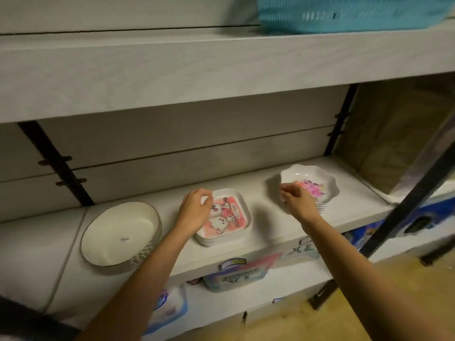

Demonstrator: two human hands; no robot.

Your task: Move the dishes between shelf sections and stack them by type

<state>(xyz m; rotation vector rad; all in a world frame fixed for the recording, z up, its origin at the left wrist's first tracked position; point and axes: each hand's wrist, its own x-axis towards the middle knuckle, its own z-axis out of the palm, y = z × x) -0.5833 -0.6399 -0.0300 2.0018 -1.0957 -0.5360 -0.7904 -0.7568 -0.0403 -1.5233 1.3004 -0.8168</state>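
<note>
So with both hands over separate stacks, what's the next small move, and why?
Probably close the left hand on the rim of the square cartoon plates and the right hand on the scalloped flower dishes: both hover curled over the rims, with no firm grip visible.

One head-worn wide-angle view looks forward and down, close over the middle shelf

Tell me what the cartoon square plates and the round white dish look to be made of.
Square plates: probably melamine plastic; smooth, glossy, with a printed picture and thin stacked rims. Round white dish: looks like glazed ceramic, shiny with a small mark in the centre, though the sparkling clear rim below hints at glass. Neither is certain.
</note>
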